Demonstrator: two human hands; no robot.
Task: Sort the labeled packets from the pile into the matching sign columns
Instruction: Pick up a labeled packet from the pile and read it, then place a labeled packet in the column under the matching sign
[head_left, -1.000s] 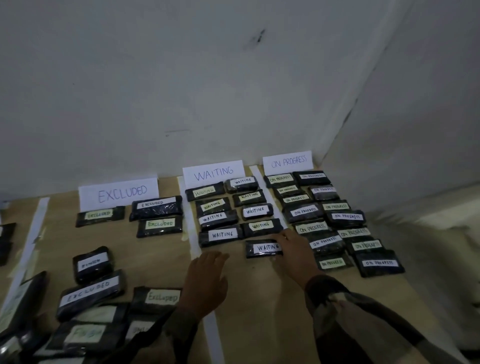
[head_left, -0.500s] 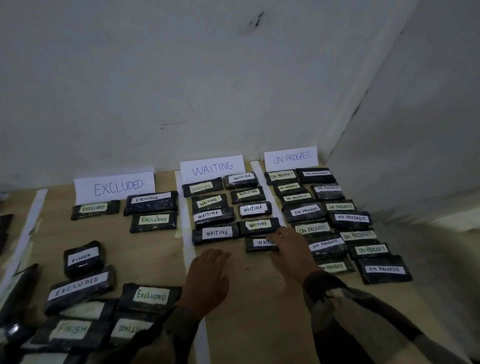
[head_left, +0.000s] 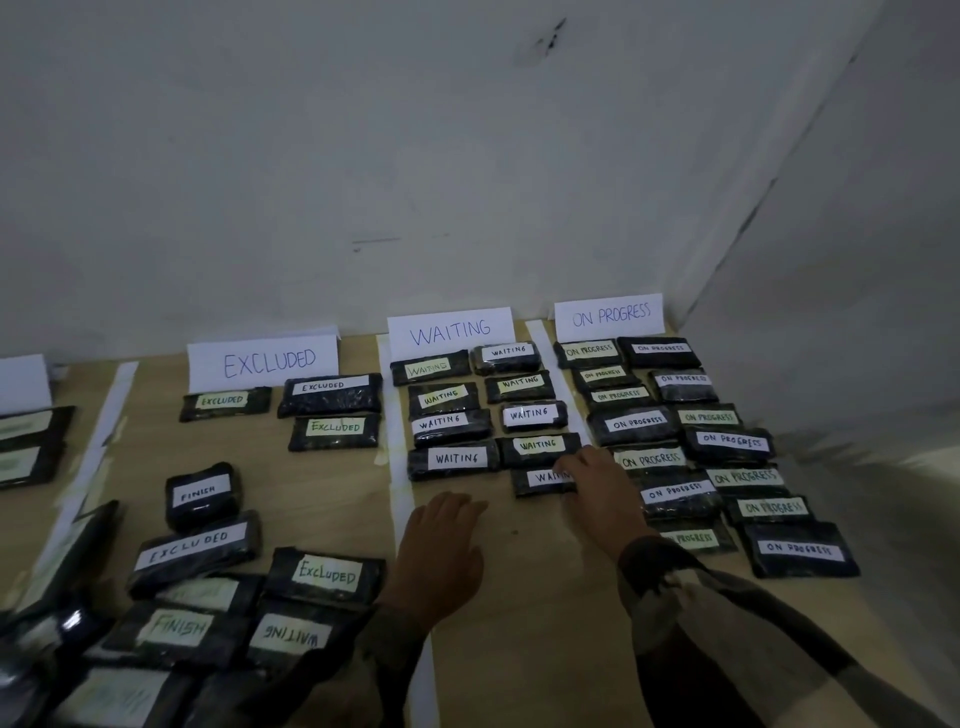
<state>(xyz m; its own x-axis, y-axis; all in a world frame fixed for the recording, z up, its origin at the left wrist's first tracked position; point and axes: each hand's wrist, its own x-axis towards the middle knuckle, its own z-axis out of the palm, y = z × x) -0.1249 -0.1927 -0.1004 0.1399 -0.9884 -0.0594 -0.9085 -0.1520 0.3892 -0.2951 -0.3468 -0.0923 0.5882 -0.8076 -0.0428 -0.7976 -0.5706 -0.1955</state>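
Paper signs EXCLUDED (head_left: 262, 362), WAITING (head_left: 451, 331) and ON PROGRESS (head_left: 609, 314) stand along the wall, each with rows of dark labeled packets in front. My right hand (head_left: 597, 493) lies with its fingers on the right end of the nearest WAITING packet (head_left: 535, 480), at the front of the WAITING column; it hides part of the label. My left hand (head_left: 441, 551) rests flat on the table beside a white tape strip (head_left: 402, 499), holding nothing. The unsorted pile (head_left: 208, 597) sits at the front left, with EXCLUDED, FINISH and WAITING labels showing.
A lone FINISH packet (head_left: 200, 493) lies behind the pile. More packets (head_left: 31, 447) and part of another sign sit at the far left. White walls meet in a corner behind ON PROGRESS. The table's right edge (head_left: 831, 623) runs just past that column.
My right hand has slid its fingers onto the right end of the front WAITING packet. The left hand has stayed put. The view shifted slightly.
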